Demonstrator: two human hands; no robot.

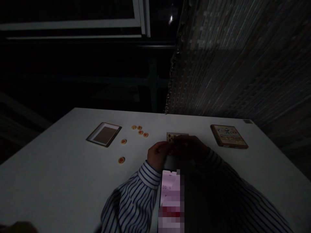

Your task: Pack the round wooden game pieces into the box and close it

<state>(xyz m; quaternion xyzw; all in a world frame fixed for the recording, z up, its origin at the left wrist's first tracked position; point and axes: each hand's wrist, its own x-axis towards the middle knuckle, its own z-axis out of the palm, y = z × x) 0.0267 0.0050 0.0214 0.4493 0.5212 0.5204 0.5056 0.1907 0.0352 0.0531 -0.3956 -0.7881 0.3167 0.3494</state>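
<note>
Phone (168,179) first, bottom centre of the frame, screen up and partly blocked out by pixelation; digits show on it, so we'd guess it's lying between our forearms to be readable at a glance. Our striped left sleeve (131,197) runs up from it to the left hand (157,156), fingers curled together at the near-left corner of a small box (181,133) in the middle of the frame. The right hand (189,145) arches over the same box in deep shadow, and the two hands meet or nearly meet there. Honestly, we can't tell if either one is pinching anything, it's that dark. Round discs (170,137) sit inside the box, probably so the walls keep them from rolling off. Left of centre, two loose discs (121,160) lie apart and four more (140,132) cluster farther up, red marks showing on most, likely face up so they can be read. Past them is a shallow tray (105,135); over at right, a printed box (229,136), both well clear of our elbows. Beyond the white table (60,181), a strand curtain (230,64) fills the upper right.
</note>
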